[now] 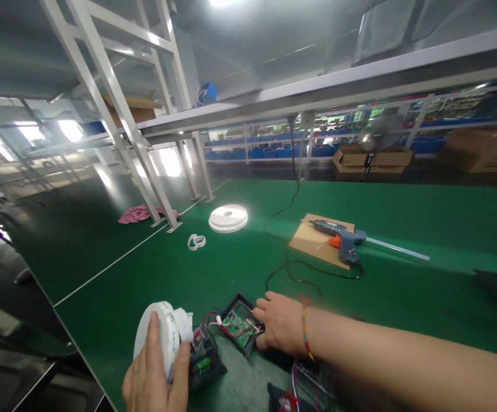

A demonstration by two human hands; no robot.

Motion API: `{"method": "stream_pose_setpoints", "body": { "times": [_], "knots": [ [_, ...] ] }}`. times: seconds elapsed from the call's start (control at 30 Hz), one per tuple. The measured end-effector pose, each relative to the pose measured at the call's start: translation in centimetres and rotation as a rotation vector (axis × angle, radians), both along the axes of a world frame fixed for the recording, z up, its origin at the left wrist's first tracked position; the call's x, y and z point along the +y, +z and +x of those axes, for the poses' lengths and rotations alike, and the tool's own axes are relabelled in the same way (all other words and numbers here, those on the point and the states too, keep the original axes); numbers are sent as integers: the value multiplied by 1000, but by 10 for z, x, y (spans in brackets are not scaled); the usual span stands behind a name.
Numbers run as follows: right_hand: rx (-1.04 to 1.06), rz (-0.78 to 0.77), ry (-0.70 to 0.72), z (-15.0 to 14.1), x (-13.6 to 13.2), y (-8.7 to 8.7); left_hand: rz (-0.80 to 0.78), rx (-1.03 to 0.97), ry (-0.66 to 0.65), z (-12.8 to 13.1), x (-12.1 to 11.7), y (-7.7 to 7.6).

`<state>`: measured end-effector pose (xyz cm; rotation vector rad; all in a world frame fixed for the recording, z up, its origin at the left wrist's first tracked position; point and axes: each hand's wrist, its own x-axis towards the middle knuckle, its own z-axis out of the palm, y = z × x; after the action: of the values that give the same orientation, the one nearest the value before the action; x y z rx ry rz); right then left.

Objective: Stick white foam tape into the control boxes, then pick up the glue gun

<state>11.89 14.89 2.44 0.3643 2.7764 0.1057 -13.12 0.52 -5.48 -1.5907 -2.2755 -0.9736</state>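
The left hand [156, 372] lies low at the near edge of the green table [403, 286], and it grasps a white roll of tape [162, 335] that stands on its edge; the thumb is over the flat face of the roll and the fingers curl around its rim; a loose end of tape hangs at the right of the roll, just above a small black module [203, 360] with green parts, which touches the hand. The right hand [278, 323] comes in from the right with the forearm across the table; it rests on the right side of an open black case with a green circuit board [240, 325], the fingers bent over its edge; whether they pinch something I cannot tell, because the fingertips are hidden. Red and black wires run between the board and the module. More wires and a dark part at the bottom edge are cut off and hard to read. Farther away lie a blue glue gun [343, 240] on a piece of cardboard [312, 240], a flat white reel [228, 218], two small tape rings [196, 241] and a pink cloth [137, 214]; the shelves behind are blurred.
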Motion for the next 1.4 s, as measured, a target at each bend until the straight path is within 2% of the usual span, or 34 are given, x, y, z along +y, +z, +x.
{"method": "stream_pose_setpoints", "body": {
  "times": [0.1,0.17,0.23,0.3,0.37,0.43,0.53,0.63,0.73,0.83,0.93,1.07,1.17,1.3,1.4],
  "knots": [
    [54,-5,72,0,-1,4,28,-91,17,2,0,13],
    [187,-102,52,2,-4,6,82,-148,8,7,0,25],
    [389,-288,-67,3,-6,4,149,-207,-70,14,3,36],
    [553,-473,-256,4,-7,-4,200,-272,-176,21,7,45],
    [622,-552,-420,3,-7,-11,242,-312,-257,30,11,53],
    [686,-543,-510,1,-6,-12,267,-269,-288,38,16,58],
    [929,-585,-573,-3,-12,8,251,-56,-302,46,22,61],
    [1109,-759,-576,-11,-27,36,215,103,-317,51,27,58],
    [1101,-870,-592,-20,-42,49,189,82,-301,56,26,54],
    [1069,-954,-598,-26,-51,43,148,-76,-247,67,21,57],
    [1066,-997,-590,-29,-56,37,121,-245,-243,79,17,67],
    [1088,-1010,-572,-30,-60,38,101,-424,-242,87,15,77],
    [1079,-991,-570,-30,-62,42,79,-520,-267,81,15,77],
    [1046,-938,-585,-31,-63,42,55,-502,-312,73,16,71],
    [1034,-841,-580,-34,-67,39,87,-520,-335,77,20,69]
  ]
}}
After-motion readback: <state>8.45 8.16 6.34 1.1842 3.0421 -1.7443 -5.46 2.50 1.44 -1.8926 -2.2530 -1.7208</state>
